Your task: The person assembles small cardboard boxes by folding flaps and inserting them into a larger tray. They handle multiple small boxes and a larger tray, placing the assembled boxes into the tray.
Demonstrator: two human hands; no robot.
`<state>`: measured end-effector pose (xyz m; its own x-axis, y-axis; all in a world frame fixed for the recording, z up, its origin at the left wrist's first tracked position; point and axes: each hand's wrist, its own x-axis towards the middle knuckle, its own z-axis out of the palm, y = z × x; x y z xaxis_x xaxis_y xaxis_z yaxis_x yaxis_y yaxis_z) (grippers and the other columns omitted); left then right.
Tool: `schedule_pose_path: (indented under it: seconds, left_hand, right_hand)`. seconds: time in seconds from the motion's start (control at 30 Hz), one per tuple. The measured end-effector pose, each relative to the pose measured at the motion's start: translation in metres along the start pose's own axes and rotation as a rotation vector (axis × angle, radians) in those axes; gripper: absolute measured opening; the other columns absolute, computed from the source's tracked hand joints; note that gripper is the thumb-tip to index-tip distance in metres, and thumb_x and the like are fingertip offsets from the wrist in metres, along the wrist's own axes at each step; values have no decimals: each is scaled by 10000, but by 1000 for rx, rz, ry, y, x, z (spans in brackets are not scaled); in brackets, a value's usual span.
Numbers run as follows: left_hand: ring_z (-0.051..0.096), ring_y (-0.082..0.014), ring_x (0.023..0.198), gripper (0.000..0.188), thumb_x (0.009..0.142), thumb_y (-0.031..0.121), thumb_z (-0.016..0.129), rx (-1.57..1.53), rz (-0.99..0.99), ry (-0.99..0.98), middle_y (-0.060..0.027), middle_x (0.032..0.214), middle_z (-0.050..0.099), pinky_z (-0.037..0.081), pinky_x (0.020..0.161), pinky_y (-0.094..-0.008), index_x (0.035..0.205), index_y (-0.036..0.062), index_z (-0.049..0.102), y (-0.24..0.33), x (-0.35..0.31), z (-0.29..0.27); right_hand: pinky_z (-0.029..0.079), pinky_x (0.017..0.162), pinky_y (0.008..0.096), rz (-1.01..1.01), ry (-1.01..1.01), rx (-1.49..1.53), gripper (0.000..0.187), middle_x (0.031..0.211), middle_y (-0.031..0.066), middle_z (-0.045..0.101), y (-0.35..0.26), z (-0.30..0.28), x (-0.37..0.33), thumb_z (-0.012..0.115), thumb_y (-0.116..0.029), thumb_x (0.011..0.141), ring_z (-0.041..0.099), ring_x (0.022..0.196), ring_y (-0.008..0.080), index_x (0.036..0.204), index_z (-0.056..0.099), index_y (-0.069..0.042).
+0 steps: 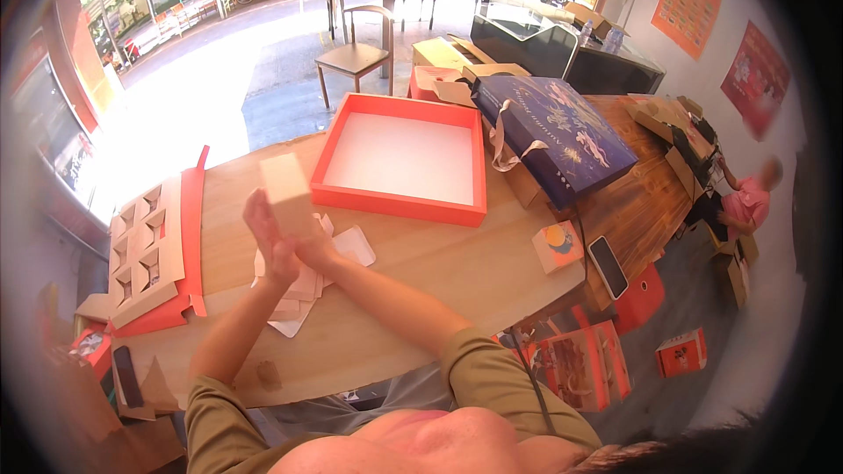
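Observation:
A small tan cardboard box (286, 184) stands upright between my two hands above the wooden table (457, 272). My left hand (265, 241) presses flat against its left side, fingers stretched upward. My right hand (314, 246) holds it from the right and underneath. Under my hands lies a loose pile of flat tan and white card pieces (351, 247). Just beyond stands an open orange box lid (399, 158) with a white inside, nothing in it.
A tan divider insert (145, 250) lies on an orange sheet at the left. A dark blue gift bag (562, 132) lies at the right, with a small printed box (558, 246) and a phone (607, 267) near the table's edge. A chair (356, 53) stands beyond. A person sits at far right.

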<state>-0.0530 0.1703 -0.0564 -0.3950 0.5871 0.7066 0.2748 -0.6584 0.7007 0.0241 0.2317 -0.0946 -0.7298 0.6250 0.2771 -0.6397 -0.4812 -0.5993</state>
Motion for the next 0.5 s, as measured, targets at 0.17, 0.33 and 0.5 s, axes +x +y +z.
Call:
schedule_pose_path:
  seconds: [0.17,0.33,0.5]
  left_hand:
    - [447,-285,1425,880,906,484,538,-60,-220,134,-131,1509,414,414,1144,-476,1594,67,181,-9,-13,-42]
    - [471,-269,1411,789,900,525,515,-122,-307,-76,-140,1473,500,383,1175,-453,1508,37,400,-8,-12,-41]
    - [478,-263,1400,710,934,478,496,-227,-270,-162,-143,1493,500,364,1190,-437,1483,28,463,-16,-7,-46]
  right_hand:
    - [601,886,357,31,72,-349,451,1287,121,633,5,-10,10,403,-328,1101,694,1032,199,1455,516,-73]
    - [567,989,417,56,15,-208,621,1367,81,610,5,-22,7,339,-594,1105,632,1209,204,1486,483,-125]
    - [572,1002,428,57,-52,-159,681,1398,84,599,-2,-23,2,406,-649,1064,613,1277,225,1504,459,-131]
